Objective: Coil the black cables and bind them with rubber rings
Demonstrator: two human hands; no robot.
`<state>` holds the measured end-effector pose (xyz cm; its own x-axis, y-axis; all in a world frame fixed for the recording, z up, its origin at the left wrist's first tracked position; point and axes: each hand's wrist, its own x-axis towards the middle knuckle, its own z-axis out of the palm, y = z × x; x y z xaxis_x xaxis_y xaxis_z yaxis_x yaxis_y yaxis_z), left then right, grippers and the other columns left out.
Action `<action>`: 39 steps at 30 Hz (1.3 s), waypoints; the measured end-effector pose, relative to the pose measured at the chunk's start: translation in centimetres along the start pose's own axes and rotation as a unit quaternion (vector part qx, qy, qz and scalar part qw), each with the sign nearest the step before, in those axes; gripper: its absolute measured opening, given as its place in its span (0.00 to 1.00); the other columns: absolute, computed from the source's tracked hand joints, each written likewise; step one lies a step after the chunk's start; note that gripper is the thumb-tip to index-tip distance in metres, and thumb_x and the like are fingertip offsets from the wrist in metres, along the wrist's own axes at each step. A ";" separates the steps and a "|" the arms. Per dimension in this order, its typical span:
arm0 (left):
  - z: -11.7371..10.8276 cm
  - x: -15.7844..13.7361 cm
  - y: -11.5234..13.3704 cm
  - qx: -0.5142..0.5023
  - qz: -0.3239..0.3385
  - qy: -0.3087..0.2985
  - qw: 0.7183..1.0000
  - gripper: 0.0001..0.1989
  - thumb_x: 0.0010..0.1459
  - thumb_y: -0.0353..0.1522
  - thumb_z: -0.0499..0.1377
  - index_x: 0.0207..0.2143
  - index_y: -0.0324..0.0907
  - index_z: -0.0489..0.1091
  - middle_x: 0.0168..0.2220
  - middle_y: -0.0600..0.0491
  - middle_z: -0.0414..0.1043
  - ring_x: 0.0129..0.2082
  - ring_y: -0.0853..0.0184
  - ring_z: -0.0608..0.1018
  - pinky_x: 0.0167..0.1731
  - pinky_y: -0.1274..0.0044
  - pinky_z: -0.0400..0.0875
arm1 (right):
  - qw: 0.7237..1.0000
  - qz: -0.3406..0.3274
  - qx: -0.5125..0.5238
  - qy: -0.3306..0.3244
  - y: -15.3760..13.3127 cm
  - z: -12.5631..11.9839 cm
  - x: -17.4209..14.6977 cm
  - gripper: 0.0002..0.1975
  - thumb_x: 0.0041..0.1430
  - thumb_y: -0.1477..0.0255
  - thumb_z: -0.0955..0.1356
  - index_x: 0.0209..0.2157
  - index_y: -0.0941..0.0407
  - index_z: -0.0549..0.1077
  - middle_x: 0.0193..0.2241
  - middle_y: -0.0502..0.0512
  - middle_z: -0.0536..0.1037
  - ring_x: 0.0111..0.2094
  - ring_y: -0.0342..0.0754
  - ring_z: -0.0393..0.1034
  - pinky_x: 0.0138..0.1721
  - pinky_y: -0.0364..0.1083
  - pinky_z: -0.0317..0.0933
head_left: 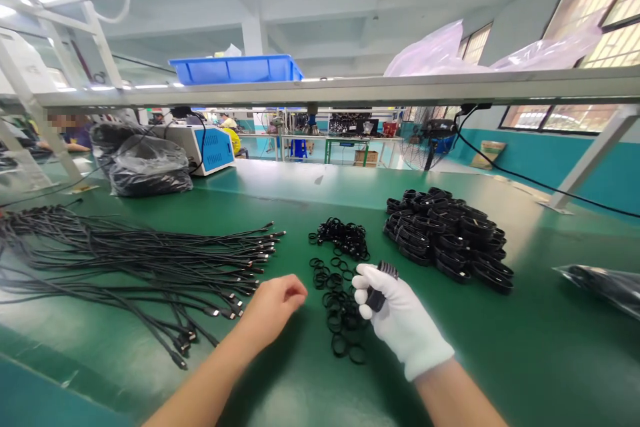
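Observation:
My right hand (387, 303), in a white glove, is closed around a coiled black cable (377, 298), whose folded loops show above and below the fingers. My left hand (279, 300) is bare, its fingers curled in toward the thumb; whether anything small sits in the pinch cannot be made out. Between the two hands lie scattered black rings (339, 345), with a denser heap of small black rings (345, 237) just beyond. Left of my left hand, a spread of straight black cables (150, 250) lies with connector ends toward me. A pile of coiled black cables (445, 230) rests beyond my right hand.
A plastic bag with black contents (147, 163) and a blue-and-white machine (207, 147) stand back left. Another plastic bag (605, 287) lies at right. Overhead, a shelf (340, 91) carries a blue bin (237, 70) and pinkish plastic (435, 53). A black cord (530, 183) hangs across the right.

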<state>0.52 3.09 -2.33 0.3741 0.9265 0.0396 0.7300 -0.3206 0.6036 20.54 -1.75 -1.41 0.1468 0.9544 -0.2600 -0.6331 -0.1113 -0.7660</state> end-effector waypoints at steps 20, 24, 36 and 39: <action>-2.3 -2.0 -1.4 0.150 -0.036 0.005 0.988 0.13 0.55 0.24 0.47 0.34 0.45 0.68 0.36 0.54 0.71 0.37 0.66 0.73 0.37 0.76 0.63 | 0.990 0.043 -0.068 -0.114 0.9 1.0 -1.8 0.15 0.45 0.69 0.73 0.33 0.57 0.66 0.24 0.50 0.70 0.27 0.45 0.68 0.26 0.42 0.58; -1.7 -2.3 -1.4 0.102 -0.037 0.016 0.994 0.09 0.54 0.26 0.50 0.32 0.45 0.68 0.32 0.55 0.71 0.34 0.66 0.72 0.35 0.77 0.62 | 0.986 0.068 -0.073 -0.133 1.4 1.3 -2.0 0.16 0.44 0.70 0.73 0.34 0.57 0.65 0.24 0.49 0.69 0.26 0.43 0.67 0.24 0.41 0.56; -0.5 -2.1 -1.0 -0.153 -0.077 0.038 0.984 0.08 0.55 0.35 0.51 0.26 0.42 0.63 0.23 0.58 0.59 0.25 0.69 0.65 0.27 0.79 0.57 | 0.973 0.059 -0.208 -0.085 2.4 2.6 -2.8 0.18 0.44 0.70 0.71 0.36 0.58 0.64 0.23 0.47 0.67 0.25 0.44 0.68 0.21 0.42 0.59; 0.3 -3.4 0.6 -0.270 -0.085 -0.017 0.959 0.11 0.55 0.40 0.49 0.27 0.41 0.60 0.21 0.60 0.56 0.20 0.73 0.60 0.21 0.80 0.55 | 0.967 0.016 -0.246 -0.059 2.8 3.2 -3.0 0.16 0.42 0.73 0.69 0.36 0.58 0.64 0.30 0.51 0.71 0.24 0.42 0.68 0.21 0.42 0.59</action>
<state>-0.16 -0.30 -2.37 0.3007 0.9467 -0.1156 0.3818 -0.0084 0.9242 15.87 -4.06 -0.86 0.0265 0.9700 -0.2418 -0.1933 -0.2323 -0.9532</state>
